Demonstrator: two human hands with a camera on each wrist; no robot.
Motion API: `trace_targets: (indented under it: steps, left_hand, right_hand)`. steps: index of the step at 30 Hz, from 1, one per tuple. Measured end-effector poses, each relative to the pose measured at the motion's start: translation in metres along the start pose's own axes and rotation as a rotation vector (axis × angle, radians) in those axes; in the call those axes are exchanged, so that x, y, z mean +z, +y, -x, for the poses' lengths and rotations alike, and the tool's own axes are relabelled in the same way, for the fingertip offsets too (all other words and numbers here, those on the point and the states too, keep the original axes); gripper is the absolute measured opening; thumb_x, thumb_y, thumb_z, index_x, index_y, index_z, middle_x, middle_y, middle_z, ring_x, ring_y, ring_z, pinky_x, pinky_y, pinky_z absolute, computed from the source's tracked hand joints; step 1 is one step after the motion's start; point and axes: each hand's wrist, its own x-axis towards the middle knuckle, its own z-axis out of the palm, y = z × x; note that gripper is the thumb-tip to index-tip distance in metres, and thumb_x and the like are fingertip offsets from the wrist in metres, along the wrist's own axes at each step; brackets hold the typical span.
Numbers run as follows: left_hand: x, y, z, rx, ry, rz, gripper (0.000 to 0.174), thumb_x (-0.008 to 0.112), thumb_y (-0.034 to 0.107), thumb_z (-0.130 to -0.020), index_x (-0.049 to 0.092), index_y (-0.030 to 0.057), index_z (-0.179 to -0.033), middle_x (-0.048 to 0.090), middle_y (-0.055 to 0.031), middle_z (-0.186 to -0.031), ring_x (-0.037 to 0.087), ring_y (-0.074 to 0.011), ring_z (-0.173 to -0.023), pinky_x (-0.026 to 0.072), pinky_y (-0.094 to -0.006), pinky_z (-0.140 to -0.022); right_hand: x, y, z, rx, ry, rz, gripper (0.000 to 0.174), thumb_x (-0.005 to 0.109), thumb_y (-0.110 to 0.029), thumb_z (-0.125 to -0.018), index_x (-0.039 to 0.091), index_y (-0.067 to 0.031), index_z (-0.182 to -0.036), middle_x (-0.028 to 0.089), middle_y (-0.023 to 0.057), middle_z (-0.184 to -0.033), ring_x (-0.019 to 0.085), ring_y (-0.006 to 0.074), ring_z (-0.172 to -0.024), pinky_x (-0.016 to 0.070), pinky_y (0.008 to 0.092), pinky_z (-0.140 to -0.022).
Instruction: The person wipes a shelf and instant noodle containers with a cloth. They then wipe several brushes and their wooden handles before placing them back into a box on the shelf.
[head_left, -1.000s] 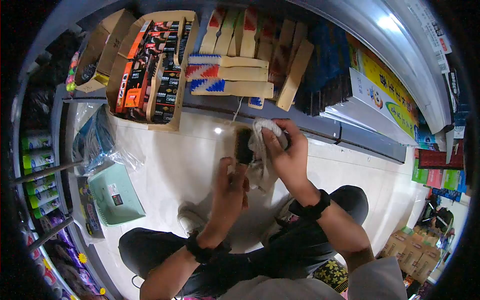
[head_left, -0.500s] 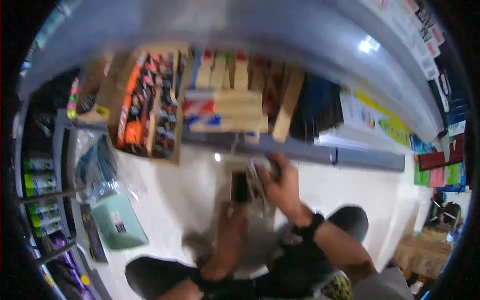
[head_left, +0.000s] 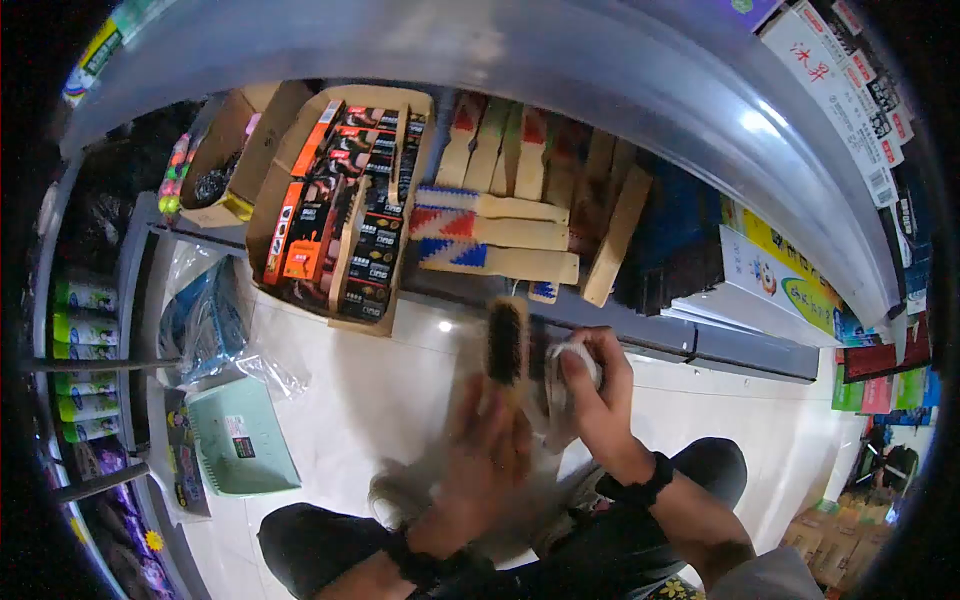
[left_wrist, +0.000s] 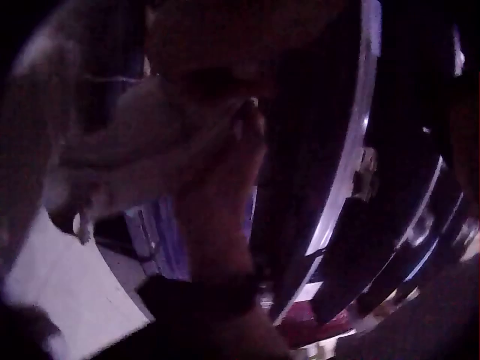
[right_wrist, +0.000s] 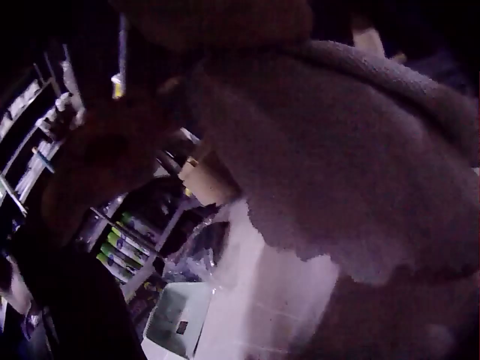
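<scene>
A wooden brush with dark bristles [head_left: 506, 343] stands upright in front of the lower shelf, and my left hand [head_left: 487, 462] grips its handle from below; that hand is motion-blurred. My right hand [head_left: 598, 398] holds a bunched white cloth [head_left: 562, 375] just right of the brush. In the right wrist view the cloth [right_wrist: 352, 165] fills most of the frame as a pale fuzzy mass. The left wrist view is dark and blurred, showing only the cloth [left_wrist: 142, 142] and part of a forearm.
The shelf [head_left: 640, 335] holds several wooden brushes with red, white and blue bristles [head_left: 495, 232], a cardboard box of small packets [head_left: 340, 215] and flat printed boxes [head_left: 780, 280]. A mint green basket [head_left: 240, 440] and a plastic bag [head_left: 205, 320] lie on the white floor.
The view has tilted upward toward the shelf. My left hand has raised the brush closer to the shelf edge, and my right hand with the cloth has followed beside it.
</scene>
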Motion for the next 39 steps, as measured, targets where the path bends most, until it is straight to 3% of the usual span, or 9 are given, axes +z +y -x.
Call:
trace_targets:
  steps: [8,14,16,17,19,27,29,35,39]
  left_hand:
    - [-0.007,-0.021,-0.001,0.338,-0.280,-0.906,0.032,0.048,0.027,-0.099,0.039,0.0127,-0.125,0.047,0.0006,-0.063,0.043,-0.0071,-0.045,0.0356,-0.0235,-0.038]
    - [-0.006,-0.032,0.002,-0.213,-0.220,-0.360,0.031,0.050,0.028,-0.098,0.042,0.0126,-0.124,0.048,-0.0001,-0.063,0.045,-0.0082,-0.046,0.0376,-0.0262,-0.041]
    - [-0.026,-0.045,-0.015,1.050,-0.030,-1.116,0.034,0.051,0.031,-0.097,0.042,0.0126,-0.125,0.052,-0.0021,-0.070,0.045,-0.0087,-0.048,0.0360,-0.0252,-0.040]
    - [-0.018,-0.030,-0.010,1.035,-0.046,-1.116,0.034,0.051,0.031,-0.097,0.042,0.0126,-0.125,0.052,-0.0021,-0.070,0.045,-0.0087,-0.048,0.0360,-0.0252,-0.040]
    - [0.014,0.013,0.006,0.005,-0.194,-0.307,0.039,0.051,0.036,-0.097,0.042,0.0128,-0.126,0.053,-0.0030,-0.076,0.046,-0.0093,-0.051,0.0349,-0.0245,-0.039]
    - [-0.006,-0.006,0.004,-0.154,-0.243,-0.276,0.035,0.051,0.030,-0.097,0.042,0.0127,-0.126,0.052,-0.0020,-0.076,0.045,-0.0090,-0.051,0.0366,-0.0241,-0.041]
    - [-0.039,-0.039,-0.003,0.379,-0.167,-1.115,0.055,0.059,0.028,-0.094,0.030,0.0189,-0.141,0.060,-0.0051,-0.092,0.050,-0.0123,-0.055,0.0423,-0.0263,-0.044]
    - [0.009,0.029,0.007,0.170,0.096,-0.423,0.058,0.060,0.018,-0.091,0.031,0.0192,-0.142,0.059,-0.0061,-0.089,0.053,-0.0130,-0.064,0.0458,-0.0269,-0.053]
    - [-0.019,0.065,-0.016,0.526,0.160,-0.477,0.056,0.058,0.015,-0.088,0.035,0.0023,-0.138,0.059,-0.0091,-0.096,0.054,-0.0134,-0.065,0.0451,-0.0253,-0.059]
  right_hand:
    - [-0.010,-0.019,-0.007,0.032,0.039,0.056,0.036,0.069,-0.022,-0.086,0.058,-0.0003,-0.113,0.061,0.0010,-0.080,0.051,0.0080,-0.069,0.0428,0.0236,-0.064]
    - [-0.029,-0.008,-0.022,0.246,0.354,-0.174,0.023,0.060,-0.026,-0.094,0.066,-0.0035,-0.094,0.059,-0.0030,-0.080,0.047,0.0052,-0.072,0.0374,0.0215,-0.061]
    - [-0.025,-0.016,-0.015,0.144,0.160,-0.152,0.023,0.062,-0.023,-0.093,0.062,-0.0024,-0.104,0.059,-0.0013,-0.087,0.049,0.0067,-0.077,0.0412,0.0226,-0.068]
    - [-0.022,-0.024,-0.011,0.117,0.047,-0.183,0.027,0.063,-0.022,-0.092,0.060,-0.0021,-0.109,0.059,-0.0003,-0.089,0.049,0.0071,-0.077,0.0423,0.0230,-0.069]
    - [-0.020,-0.024,-0.002,0.077,-0.085,-0.106,0.038,0.068,-0.019,-0.087,0.055,-0.0023,-0.119,0.061,0.0023,-0.091,0.050,0.0073,-0.079,0.0433,0.0233,-0.070]
    - [-0.009,-0.022,0.003,0.179,0.004,-0.334,0.032,0.065,-0.022,-0.092,0.060,0.0013,-0.112,0.064,0.0040,-0.090,0.057,0.0087,-0.087,0.0471,0.0254,-0.076]
    - [-0.009,-0.004,-0.007,0.172,0.150,-0.348,0.029,0.057,-0.026,-0.096,0.064,0.0015,-0.103,0.064,0.0039,-0.086,0.056,0.0092,-0.077,0.0466,0.0247,-0.072]
    - [-0.010,-0.009,-0.039,0.301,0.244,-0.175,0.026,0.059,-0.008,-0.087,0.061,-0.0001,-0.111,0.059,0.0018,-0.074,0.054,0.0091,-0.069,0.0410,0.0221,-0.064]
    - [-0.003,0.037,-0.050,0.053,0.321,0.161,0.037,0.061,-0.007,-0.086,0.053,0.0015,-0.121,0.058,0.0058,-0.093,0.055,0.0124,-0.084,0.0441,0.0247,-0.073]
